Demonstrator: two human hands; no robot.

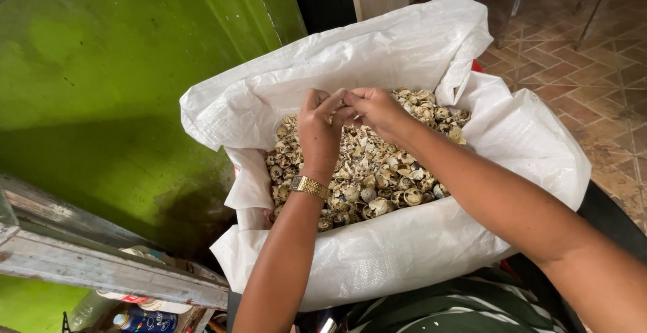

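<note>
Both hands, left and right, are pinching one tiny egg over the sack of shells; light, brittle, needing fingertip hold.

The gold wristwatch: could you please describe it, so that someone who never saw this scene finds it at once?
Start at the big white woven sack beside the green wall, filled with broken speckled eggshells. Two hands meet above the shells. The gold wristwatch sits on the left hand's wrist; the right hand has a bare wrist.
</note>
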